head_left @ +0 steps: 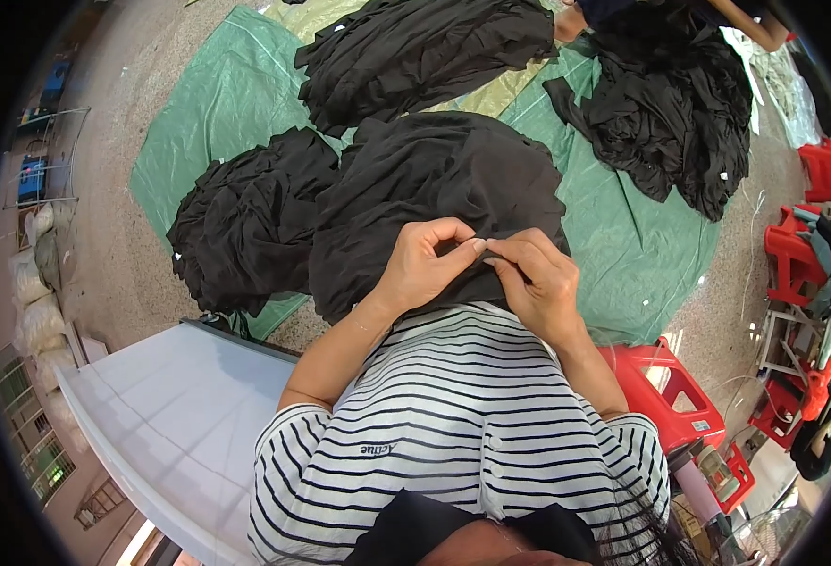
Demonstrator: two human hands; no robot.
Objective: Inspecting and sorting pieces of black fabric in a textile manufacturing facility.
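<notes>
Both my left hand [422, 267] and right hand [540, 280] pinch the hem of a soft, light black garment [434, 193], draped just beyond the grip, best taken at its edge.

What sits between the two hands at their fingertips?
In the head view, left hand and right hand nearly meet; only the pinched edge of the black garment lies between.

Left hand [425, 264] and right hand [540, 283] together, fingers [477, 247] pinching.

Black garment [434, 189], draped, edge pinched by fingers [462, 247]
</notes>
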